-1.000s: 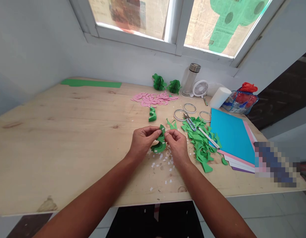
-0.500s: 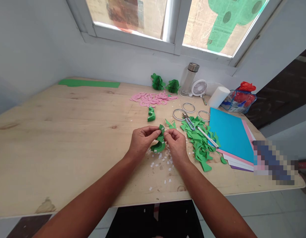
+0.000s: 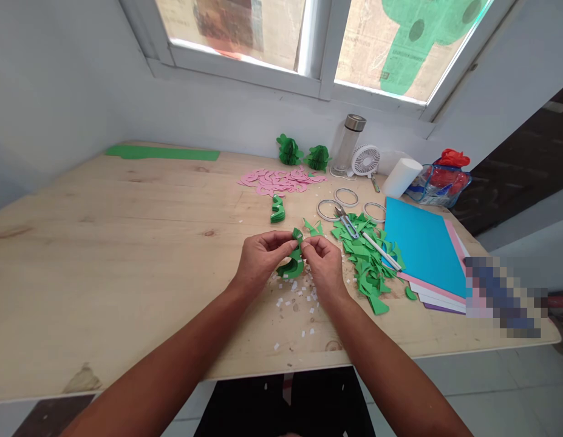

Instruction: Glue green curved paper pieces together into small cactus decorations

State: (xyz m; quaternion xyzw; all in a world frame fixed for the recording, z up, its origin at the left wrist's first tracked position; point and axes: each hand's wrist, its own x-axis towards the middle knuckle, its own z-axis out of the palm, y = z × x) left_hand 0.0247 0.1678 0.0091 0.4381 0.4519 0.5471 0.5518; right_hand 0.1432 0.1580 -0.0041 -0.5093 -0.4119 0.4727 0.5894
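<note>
A layered green paper cutout (image 3: 291, 267) with small white pieces on it is between my two hands, near the table's front middle. My left hand (image 3: 265, 256) pinches its upper part from the left. On the right side, the fingers of my right hand (image 3: 322, 261) are pressed together at the cutout's edge. Small white paper bits (image 3: 294, 293) lie scattered below the hands. Another stack of green cutouts (image 3: 277, 209) rests just beyond my left hand. Green scraps (image 3: 370, 267) are heaped to the right, with snips (image 3: 348, 224) and a white pen (image 3: 381, 251) on them.
Pink cutouts (image 3: 281, 181) and two green paper figures (image 3: 289, 150) are farther back. Tape rings (image 3: 346, 197), a bottle (image 3: 348, 145), a small fan (image 3: 365, 160), a white roll (image 3: 402, 177) and a clear bag (image 3: 445, 182) stand right of them. Blue sheets (image 3: 422, 243) lie right; a green strip (image 3: 163, 152) back left.
The lower part of the green cutout has shifted slightly between my hands. Both hands keep nearly the same place and grip.
</note>
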